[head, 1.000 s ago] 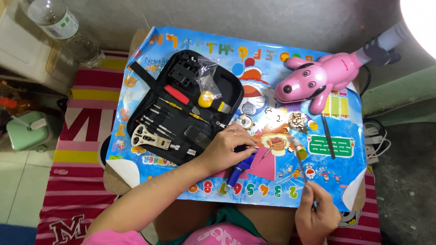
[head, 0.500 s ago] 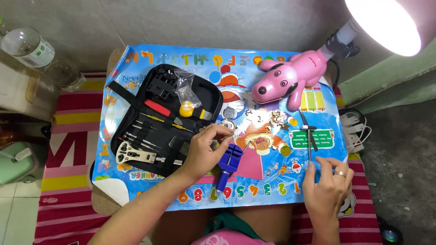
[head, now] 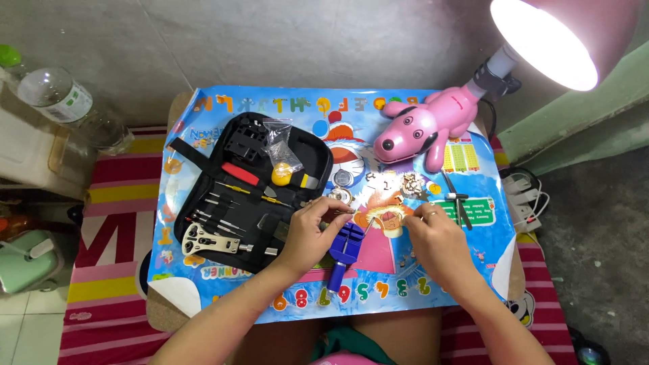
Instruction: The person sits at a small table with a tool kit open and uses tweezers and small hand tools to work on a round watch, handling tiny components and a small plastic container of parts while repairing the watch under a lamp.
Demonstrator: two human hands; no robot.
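Both hands now meet over the middle of the table, which is covered by a bright children's alphabet mat. Half a second ago the right hand lay off at about 4 o'clock near the mat's edge; it has since come in toward the centre, so the work has become two-handed. The left hand has stayed beside the blue link-removal tool, its fingers curled and pinched on what looks like a thin metal piece at its fingertips, though what exactly it holds is too small to tell. The right hand is partly closed, its fingertips touching or just over the gold watch bracelet, which lies at 12 o'clock from that hand and just at 2 o'clock from the blue tool; whether it truly grips the bracelet cannot be told. At 9 o'clock from the left hand sits the open black tool case with its rows of small drivers. A pink dog-shaped lamp stands at 1 o'clock, lit, and a small hammer lies at 2 o'clock from the right hand.
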